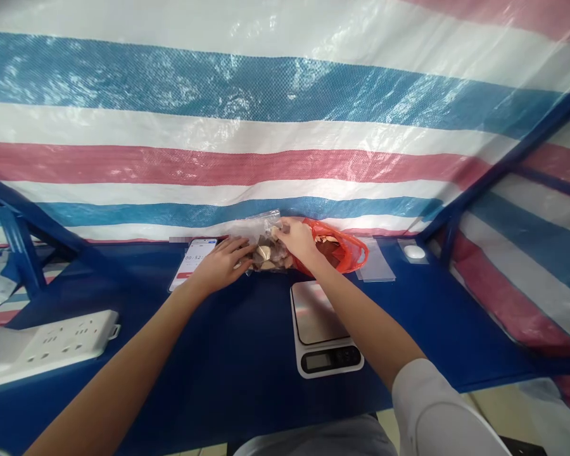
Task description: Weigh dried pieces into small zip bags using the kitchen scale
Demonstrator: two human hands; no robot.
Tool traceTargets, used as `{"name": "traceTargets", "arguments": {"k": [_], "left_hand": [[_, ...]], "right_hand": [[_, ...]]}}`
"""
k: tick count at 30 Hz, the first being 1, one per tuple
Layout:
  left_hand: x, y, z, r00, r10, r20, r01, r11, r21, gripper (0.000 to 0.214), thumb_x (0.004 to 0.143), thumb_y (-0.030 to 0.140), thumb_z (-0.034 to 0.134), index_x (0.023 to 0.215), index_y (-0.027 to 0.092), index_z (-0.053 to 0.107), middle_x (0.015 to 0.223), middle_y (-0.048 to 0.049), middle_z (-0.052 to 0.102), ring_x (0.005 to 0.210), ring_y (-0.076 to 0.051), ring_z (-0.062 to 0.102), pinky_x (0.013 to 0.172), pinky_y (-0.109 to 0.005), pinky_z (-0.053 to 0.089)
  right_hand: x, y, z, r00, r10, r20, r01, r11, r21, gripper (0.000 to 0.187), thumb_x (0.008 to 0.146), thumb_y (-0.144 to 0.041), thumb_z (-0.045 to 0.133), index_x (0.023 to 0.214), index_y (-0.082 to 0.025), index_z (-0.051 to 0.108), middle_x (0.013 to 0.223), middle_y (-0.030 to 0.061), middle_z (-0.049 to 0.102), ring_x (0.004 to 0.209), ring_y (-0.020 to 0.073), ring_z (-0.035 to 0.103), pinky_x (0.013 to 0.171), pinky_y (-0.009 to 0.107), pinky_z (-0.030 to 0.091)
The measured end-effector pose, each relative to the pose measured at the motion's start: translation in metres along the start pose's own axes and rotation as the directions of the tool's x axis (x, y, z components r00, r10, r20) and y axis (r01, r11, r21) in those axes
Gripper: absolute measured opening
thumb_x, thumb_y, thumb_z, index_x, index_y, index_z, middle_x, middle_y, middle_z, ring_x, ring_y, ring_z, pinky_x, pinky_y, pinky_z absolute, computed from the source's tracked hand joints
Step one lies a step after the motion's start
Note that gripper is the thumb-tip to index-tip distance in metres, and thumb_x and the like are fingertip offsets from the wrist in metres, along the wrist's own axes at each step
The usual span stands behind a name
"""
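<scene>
At the back of the blue table lies a clear zip bag [265, 253] with brown and pale dried pieces inside; their kind is too small to tell. My left hand [224, 263] rests at its left side, fingers stretched out and touching the plastic. With bent fingers, my right hand [297, 237] pinches the bag's upper right part. Just right of that hand sits an open red plastic bag [356, 250] holding brown and pale pieces. Below my right forearm is a white kitchen scale [319, 316] with a metal plate, partly covered by the arm.
A phone [192, 263] showing a running timer lies left of my left hand. Flat clear bags [377, 263] and a small white round object [414, 252] lie at the right. A white power strip [57, 342] is at the left edge. Striped sheeting [285, 168] rises behind the table.
</scene>
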State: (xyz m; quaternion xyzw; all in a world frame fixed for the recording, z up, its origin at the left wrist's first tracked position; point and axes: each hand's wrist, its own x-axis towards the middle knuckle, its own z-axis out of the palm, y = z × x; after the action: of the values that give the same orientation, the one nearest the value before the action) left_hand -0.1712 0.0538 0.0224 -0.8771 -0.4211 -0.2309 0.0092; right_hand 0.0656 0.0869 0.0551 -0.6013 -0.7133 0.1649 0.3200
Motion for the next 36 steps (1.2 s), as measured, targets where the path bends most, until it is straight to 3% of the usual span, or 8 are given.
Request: {"name": "traceTargets", "arguments": {"k": [3,6,10,13,20,26,31,36], "left_hand": [[-0.001,-0.002,0.003,1.0,-0.015,-0.001,0.015,1.0,-0.007,0.045,0.096,0.043,0.047,0.128,0.022,0.069,0.137,-0.0145,0.065,0.129,-0.034,0.059,0.115,-0.055,0.042],[0.0,-0.004,0.006,1.0,-0.015,-0.003,0.015,1.0,-0.011,0.044,0.096,0.044,0.047,0.128,0.023,0.069,0.136,-0.0136,0.066,0.128,-0.034,0.06,0.115,-0.055,0.042],[0.001,-0.006,0.01,1.0,-0.001,0.002,0.001,1.0,-0.018,0.045,0.096,0.044,0.046,0.13,0.023,0.068,0.135,-0.013,0.066,0.127,-0.033,0.06,0.115,-0.055,0.042],[0.001,-0.008,0.011,1.0,0.001,-0.004,-0.001,0.999,-0.037,0.046,0.096,0.044,0.045,0.13,0.024,0.068,0.135,-0.0123,0.066,0.129,-0.033,0.059,0.117,-0.055,0.04],[-0.002,-0.01,0.016,1.0,0.003,0.012,-0.002,0.999,-0.035,0.052,0.098,0.048,0.038,0.135,0.022,0.064,0.14,-0.0126,0.063,0.136,-0.032,0.053,0.117,-0.053,0.041],[0.0,-0.012,0.019,1.0,-0.011,0.009,0.012,0.999,-0.037,0.049,0.097,0.048,0.039,0.132,0.026,0.066,0.138,-0.0099,0.063,0.134,-0.032,0.054,0.118,-0.053,0.039],[0.0,0.003,0.016,0.995,-0.064,-0.079,0.065,0.998,0.012,0.044,0.096,0.045,0.044,0.126,0.024,0.069,0.135,-0.0116,0.066,0.131,-0.034,0.057,0.117,-0.055,0.038],[-0.002,0.038,0.015,0.972,-0.108,-0.21,0.121,0.991,0.051,0.042,0.098,0.044,0.045,0.122,0.022,0.07,0.13,-0.012,0.07,0.131,-0.033,0.058,0.118,-0.053,0.035]], "right_hand": [[-0.012,-0.008,-0.006,0.997,-0.078,-0.005,0.077,0.989,-0.129,0.049,0.097,-0.03,0.054,0.143,-0.015,0.054,0.142,0.0138,0.063,0.123,0.0316,0.065,0.102,0.045,0.053],[-0.025,-0.014,-0.008,0.98,-0.19,0.055,0.198,0.952,-0.234,0.046,0.097,-0.023,0.051,0.142,-0.017,0.056,0.153,0.011,0.053,0.13,0.03,0.059,0.103,0.043,0.054],[-0.036,-0.012,0.0,0.898,-0.417,0.142,0.441,0.846,-0.3,0.04,0.103,-0.029,0.045,0.134,-0.016,0.065,0.15,0.0115,0.055,0.139,0.0283,0.051,0.114,0.042,0.045],[-0.039,-0.003,0.008,0.847,-0.499,0.185,0.532,0.791,-0.303,0.042,0.105,-0.028,0.041,0.138,-0.013,0.062,0.148,0.0122,0.058,0.144,0.0278,0.046,0.121,0.043,0.035],[-0.048,0.007,0.023,0.865,-0.463,0.194,0.502,0.805,-0.315,0.052,0.101,-0.031,0.052,0.145,-0.005,0.052,0.153,0.0185,0.051,0.147,0.0314,0.041,0.122,0.043,0.033],[-0.051,0.0,0.028,0.889,-0.428,0.16,0.457,0.827,-0.327,0.048,0.101,-0.031,0.052,0.143,-0.007,0.054,0.154,0.0197,0.049,0.148,0.0307,0.039,0.12,0.046,0.035],[-0.054,-0.004,0.015,0.887,-0.453,0.095,0.456,0.82,-0.345,0.049,0.104,-0.033,0.041,0.14,-0.004,0.057,0.152,0.0193,0.052,0.143,0.0306,0.047,0.122,0.043,0.033],[-0.071,-0.001,-0.011,0.881,-0.473,0.014,0.455,0.839,-0.297,0.042,0.104,-0.032,0.04,0.133,-0.016,0.066,0.15,0.0083,0.056,0.14,0.0269,0.051,0.121,0.04,0.036]]}}
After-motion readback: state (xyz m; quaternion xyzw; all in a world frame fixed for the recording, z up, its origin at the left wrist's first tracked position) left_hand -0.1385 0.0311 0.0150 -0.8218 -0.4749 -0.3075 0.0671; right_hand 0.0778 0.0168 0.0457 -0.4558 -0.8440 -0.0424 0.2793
